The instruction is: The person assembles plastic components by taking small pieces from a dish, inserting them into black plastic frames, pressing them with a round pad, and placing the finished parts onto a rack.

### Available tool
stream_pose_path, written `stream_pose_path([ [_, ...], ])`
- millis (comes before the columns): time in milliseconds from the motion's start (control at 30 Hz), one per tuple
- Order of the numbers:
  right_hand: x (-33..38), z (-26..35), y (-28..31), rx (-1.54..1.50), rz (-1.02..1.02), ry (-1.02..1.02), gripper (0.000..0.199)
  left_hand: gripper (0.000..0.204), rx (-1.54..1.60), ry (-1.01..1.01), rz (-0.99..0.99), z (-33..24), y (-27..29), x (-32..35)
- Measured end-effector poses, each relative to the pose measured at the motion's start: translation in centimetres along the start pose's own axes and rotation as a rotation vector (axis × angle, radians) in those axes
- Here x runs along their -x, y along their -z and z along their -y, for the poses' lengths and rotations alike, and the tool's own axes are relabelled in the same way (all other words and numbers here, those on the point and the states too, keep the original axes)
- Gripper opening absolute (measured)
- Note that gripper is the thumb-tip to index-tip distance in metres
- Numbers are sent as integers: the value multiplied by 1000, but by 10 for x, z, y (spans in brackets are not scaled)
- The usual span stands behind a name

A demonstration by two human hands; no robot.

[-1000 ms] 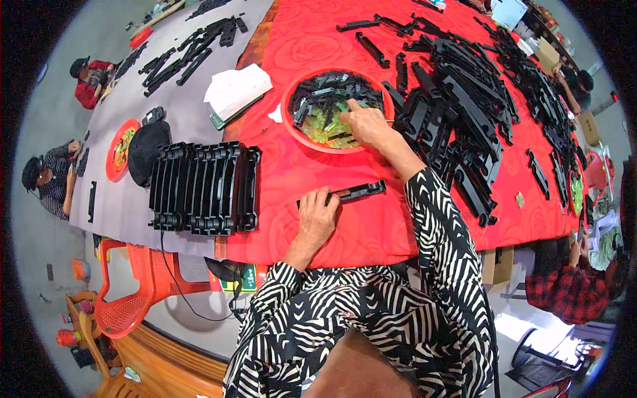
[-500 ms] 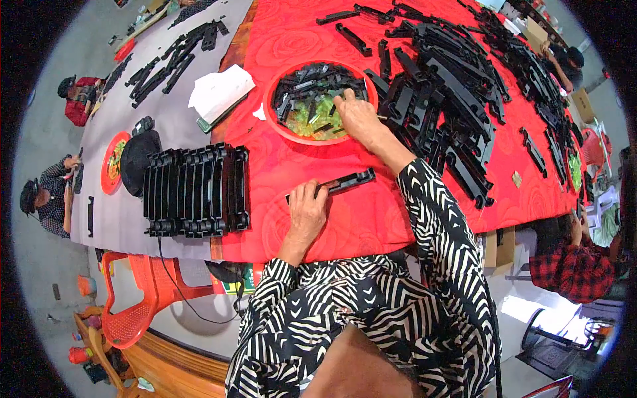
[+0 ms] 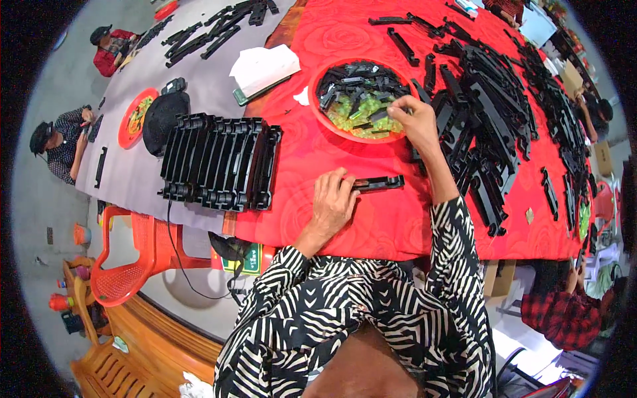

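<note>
My left hand (image 3: pixel 334 200) rests on the red tablecloth, its fingers closed on one end of a long black plastic bar (image 3: pixel 379 183) that lies flat and points right. My right hand (image 3: pixel 417 122) is at the right rim of a red bowl (image 3: pixel 317 118), thumb and fingers pinched on a small black plastic piece (image 3: pixel 379 115). Many similar small black pieces (image 3: pixel 358 77) fill the bowl's far part. Translucent yellow-green small pieces (image 3: pixel 348 116) fill the near part.
Left of my left hand stands a row of black bars (image 3: pixel 219 162), beside a black round cap-like thing (image 3: pixel 162 123). White paper (image 3: pixel 264 68) lies behind. A large heap of black bars (image 3: pixel 481 113) covers the right. Other people sit along the table's sides.
The whole view has swung, shifting the table rightward. My right hand has drawn back from inside the bowl toward its right rim, with a small black piece now showing in its fingers.
</note>
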State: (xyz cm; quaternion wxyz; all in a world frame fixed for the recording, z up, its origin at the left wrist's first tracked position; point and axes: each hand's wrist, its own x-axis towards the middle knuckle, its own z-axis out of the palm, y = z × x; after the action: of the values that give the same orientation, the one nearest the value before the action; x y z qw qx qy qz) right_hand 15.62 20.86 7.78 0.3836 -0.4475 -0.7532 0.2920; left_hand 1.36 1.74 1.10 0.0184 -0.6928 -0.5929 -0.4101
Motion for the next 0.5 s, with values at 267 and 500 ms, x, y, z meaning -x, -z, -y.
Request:
stream_pose_path([
  [267,74,45,-4,-441,174,-133,11,14,1065,666,-60,-13,15,-28],
  [500,108,41,-9,-180,-56,-16,11,8,1147,824,7,-9,12,-7],
])
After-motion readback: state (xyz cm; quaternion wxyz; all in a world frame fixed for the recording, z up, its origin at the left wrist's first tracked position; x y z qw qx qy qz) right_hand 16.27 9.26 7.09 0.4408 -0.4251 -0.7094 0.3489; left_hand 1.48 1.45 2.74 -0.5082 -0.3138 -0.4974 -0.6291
